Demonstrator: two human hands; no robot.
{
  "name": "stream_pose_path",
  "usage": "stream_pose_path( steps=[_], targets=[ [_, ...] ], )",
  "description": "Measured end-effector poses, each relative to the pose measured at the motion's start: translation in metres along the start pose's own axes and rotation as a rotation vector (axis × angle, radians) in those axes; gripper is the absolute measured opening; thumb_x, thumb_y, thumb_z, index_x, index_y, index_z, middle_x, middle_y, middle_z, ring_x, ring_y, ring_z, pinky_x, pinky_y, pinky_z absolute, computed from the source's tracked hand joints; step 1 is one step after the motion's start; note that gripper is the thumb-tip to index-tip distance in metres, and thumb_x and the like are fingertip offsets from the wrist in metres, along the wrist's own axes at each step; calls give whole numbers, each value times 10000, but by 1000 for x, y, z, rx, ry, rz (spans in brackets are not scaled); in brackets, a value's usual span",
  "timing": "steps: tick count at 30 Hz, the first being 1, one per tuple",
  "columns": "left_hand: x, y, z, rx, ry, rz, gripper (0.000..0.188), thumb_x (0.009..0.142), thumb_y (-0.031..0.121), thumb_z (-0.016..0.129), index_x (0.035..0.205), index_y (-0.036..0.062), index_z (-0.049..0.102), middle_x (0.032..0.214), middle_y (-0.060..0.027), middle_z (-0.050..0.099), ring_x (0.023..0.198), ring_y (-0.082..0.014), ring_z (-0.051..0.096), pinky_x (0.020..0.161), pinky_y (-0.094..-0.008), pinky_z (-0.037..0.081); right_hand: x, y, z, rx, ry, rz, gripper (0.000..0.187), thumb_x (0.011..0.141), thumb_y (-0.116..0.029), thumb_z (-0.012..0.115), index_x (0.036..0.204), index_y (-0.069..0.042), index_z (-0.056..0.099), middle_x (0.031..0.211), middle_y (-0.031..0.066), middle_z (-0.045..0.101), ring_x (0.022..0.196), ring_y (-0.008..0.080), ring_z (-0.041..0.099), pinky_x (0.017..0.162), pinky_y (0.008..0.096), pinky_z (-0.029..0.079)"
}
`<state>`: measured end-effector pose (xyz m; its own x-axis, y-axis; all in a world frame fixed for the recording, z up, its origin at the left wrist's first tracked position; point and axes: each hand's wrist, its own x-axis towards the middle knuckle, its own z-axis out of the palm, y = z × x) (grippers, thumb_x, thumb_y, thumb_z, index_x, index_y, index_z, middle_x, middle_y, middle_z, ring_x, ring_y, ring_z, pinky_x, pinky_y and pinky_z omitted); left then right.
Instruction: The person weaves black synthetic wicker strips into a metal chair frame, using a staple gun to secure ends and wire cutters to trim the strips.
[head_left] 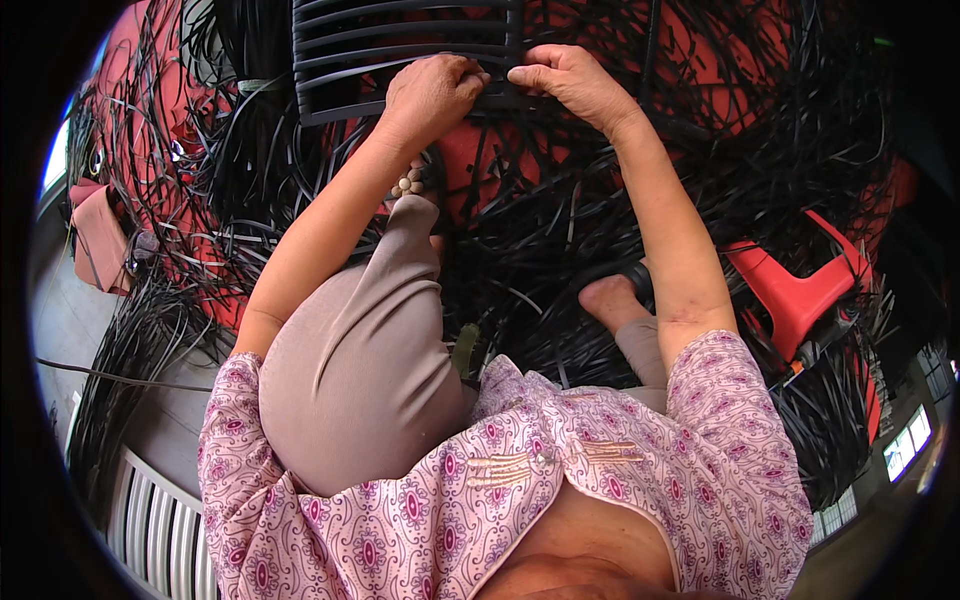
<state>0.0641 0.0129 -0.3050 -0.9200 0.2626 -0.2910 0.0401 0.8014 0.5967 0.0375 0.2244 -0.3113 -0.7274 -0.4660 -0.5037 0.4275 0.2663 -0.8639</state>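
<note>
A black frame [305,60] with flat black strips [400,28] running across it in slats lies in front of me at the top of the view. My left hand [435,95] is closed at the frame's near side, its fingertips pinching one of the black strips beside the right-hand post. Just right of that post, my right hand [575,85] has its thumb and curled fingers pressed together close to the frame. What sits between those fingertips is too small to make out. A narrow gap separates the two hands.
Loose black strips [520,300] lie tangled over a red sheet [700,65] all round. A red plastic stool-like piece [800,290] is at the right. Left are a pinkish-brown bag or box [100,240] and a bundle of strips [130,340]; a slatted metal seat [160,530] stands lower left.
</note>
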Motion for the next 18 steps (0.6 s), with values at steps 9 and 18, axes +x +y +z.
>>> stream_pose_path(
  steps=[9,18],
  targets=[
    [-13,9,-6,61,109,-11,301,870,358,631,918,76,725,857,-120,696,827,-320,664,718,-394,512,4,-8,-2,6,4,163,340,901,-413,667,913,-75,694,810,-23,657,739,92,599,699,226,452],
    [-20,32,-35,290,136,47,321,874,356,671,729,73,632,705,-91,646,657,-313,623,623,-398,475,0,-9,13,-307,212,48,370,890,-395,671,832,-30,678,666,-3,603,636,84,531,601,261,442]
  ],
)
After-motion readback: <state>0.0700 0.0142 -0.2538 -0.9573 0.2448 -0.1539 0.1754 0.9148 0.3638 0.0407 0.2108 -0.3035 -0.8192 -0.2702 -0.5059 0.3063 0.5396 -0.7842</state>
